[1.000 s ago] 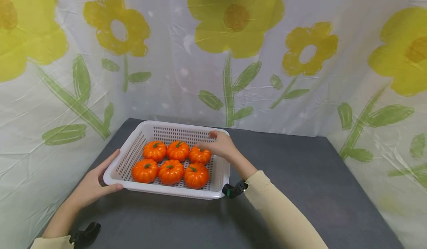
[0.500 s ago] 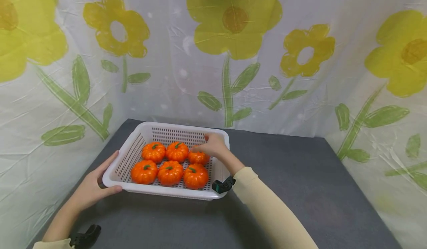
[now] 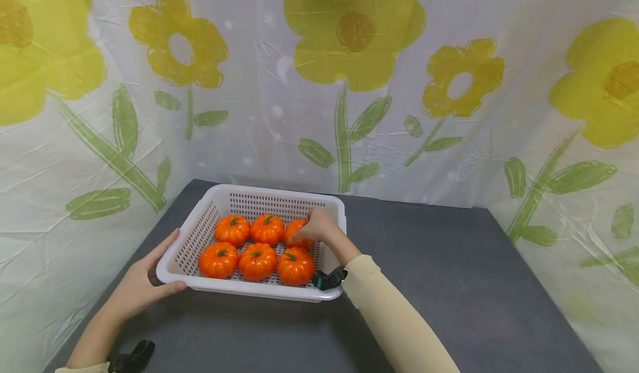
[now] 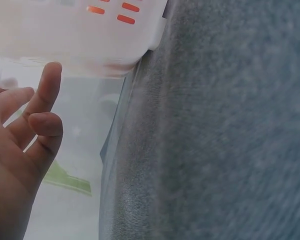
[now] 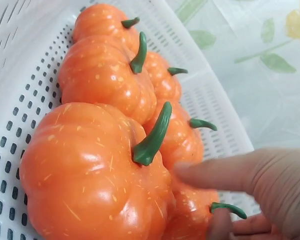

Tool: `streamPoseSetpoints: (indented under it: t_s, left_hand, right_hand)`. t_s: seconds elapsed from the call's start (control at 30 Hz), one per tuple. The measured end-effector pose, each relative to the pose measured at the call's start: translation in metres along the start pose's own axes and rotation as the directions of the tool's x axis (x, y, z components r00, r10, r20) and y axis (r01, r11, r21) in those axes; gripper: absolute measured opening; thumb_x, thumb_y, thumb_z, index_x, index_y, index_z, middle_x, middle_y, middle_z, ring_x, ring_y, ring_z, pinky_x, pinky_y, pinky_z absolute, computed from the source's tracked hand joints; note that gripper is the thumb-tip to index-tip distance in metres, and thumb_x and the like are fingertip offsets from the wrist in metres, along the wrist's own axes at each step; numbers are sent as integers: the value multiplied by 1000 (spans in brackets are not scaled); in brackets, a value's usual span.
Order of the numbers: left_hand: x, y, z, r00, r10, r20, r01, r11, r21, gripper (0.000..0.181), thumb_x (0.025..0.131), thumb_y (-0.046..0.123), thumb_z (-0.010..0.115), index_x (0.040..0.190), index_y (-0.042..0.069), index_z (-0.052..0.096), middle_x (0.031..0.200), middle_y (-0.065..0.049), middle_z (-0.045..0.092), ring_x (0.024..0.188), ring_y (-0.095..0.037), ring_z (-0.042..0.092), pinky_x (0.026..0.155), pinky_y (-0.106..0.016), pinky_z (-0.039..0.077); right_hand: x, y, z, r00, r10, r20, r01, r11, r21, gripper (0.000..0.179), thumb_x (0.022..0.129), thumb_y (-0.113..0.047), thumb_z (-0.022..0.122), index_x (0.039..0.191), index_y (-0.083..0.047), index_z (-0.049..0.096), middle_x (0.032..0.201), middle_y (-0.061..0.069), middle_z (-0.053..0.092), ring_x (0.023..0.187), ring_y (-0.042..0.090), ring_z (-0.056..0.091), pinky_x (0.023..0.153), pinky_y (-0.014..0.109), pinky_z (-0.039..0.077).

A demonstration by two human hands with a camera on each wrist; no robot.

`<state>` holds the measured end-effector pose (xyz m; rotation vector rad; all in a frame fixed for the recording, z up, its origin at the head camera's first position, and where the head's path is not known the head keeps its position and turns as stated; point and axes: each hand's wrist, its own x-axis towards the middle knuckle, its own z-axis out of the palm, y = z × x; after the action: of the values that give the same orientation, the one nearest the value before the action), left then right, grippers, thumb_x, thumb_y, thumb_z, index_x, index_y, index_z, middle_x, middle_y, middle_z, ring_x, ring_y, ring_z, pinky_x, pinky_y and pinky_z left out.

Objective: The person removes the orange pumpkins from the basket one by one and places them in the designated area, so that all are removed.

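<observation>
A white perforated plastic basket (image 3: 341, 217) holds several orange toy pumpkins with green stems, set in two rows. My left hand (image 3: 142, 287) spans the basket's front left corner, with its thumb along the front wall and its fingers at the left side. In the left wrist view, its loosely bent fingers (image 4: 49, 90) show beside the basket wall. My right hand (image 3: 321, 226) reaches down over the back right pumpkin (image 3: 290, 233), partly covering it. The right wrist view has the extended thumb (image 5: 215, 173) over this pumpkin (image 5: 192, 204), with fingertips near its stem. The nearest front pumpkin (image 5: 90, 175) fills that view's middle.
The basket stands on a dark grey table (image 3: 424, 262), towards its back left. Around the table hangs a white curtain (image 3: 249, 112) printed with yellow flowers. A black strap device (image 3: 329, 278) on the right wrist overlaps the basket's front right corner.
My right hand has moved left and lowered onto the back right pumpkin, covering more of it. The left hand stays at the basket's corner, and the pumpkins keep their places.
</observation>
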<state>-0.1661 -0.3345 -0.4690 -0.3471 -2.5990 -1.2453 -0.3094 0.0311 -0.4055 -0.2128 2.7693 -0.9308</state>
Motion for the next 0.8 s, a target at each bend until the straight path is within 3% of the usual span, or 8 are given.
streamPoseSetpoints:
  t_s: [0.03,0.17,0.3,0.37,0.43,0.57,0.8]
  left_hand:
    - [-1,1,0,1000,-4,1,4,1000,8,107,82,12,89,169,14,28,153,-29,50,104,12,54,78,-19,53]
    - [-3,1,2,1000,-6,-4,6,1000,16,108,81,12,90,169,15,28,151,-30,51,103,12,54,78,-18,53]
    - [-4,0,4,1000,5,-16,-5,1000,22,109,79,11,90,169,14,29,150,-26,53,102,11,55,78,-17,53]
    - [-4,-1,4,1000,6,-25,-5,1000,23,108,79,11,90,169,15,29,150,-14,54,102,11,55,78,-17,53]
    - [-5,-3,4,999,4,-32,-3,1000,21,108,79,11,90,169,16,30,149,8,52,102,10,55,79,-16,52]
    - [-6,-5,5,999,6,-42,-6,1000,9,107,80,10,90,169,16,31,138,40,39,102,10,55,79,-15,52]
    - [-5,-5,6,999,0,-44,0,1000,7,106,81,11,89,169,16,30,137,41,37,103,10,55,79,-17,53]
  right_hand:
    - [0,1,0,1000,-3,8,3,1000,-6,79,74,-23,96,138,9,62,133,23,67,114,34,66,99,47,56]
    - [1,3,-2,1000,-11,29,12,1000,-28,77,74,-14,93,140,10,61,134,23,67,118,34,65,103,48,54]
    - [1,4,-3,999,-13,44,15,999,-41,70,72,-6,88,136,9,64,125,22,71,106,30,66,98,46,57]
    - [1,4,-3,999,-13,47,15,999,-52,67,71,-4,89,132,9,66,118,20,71,100,28,65,95,45,57]
    - [1,3,-2,999,-9,51,12,997,-71,63,70,-4,90,128,8,68,113,18,71,95,27,63,92,44,58]
    - [0,1,-1,999,12,52,-7,996,-94,56,69,-5,91,119,5,70,105,14,69,90,26,59,87,43,57]
    - [-1,3,1,1000,1,-11,-2,998,-68,45,65,-9,95,101,4,71,94,11,67,84,24,59,80,38,55]
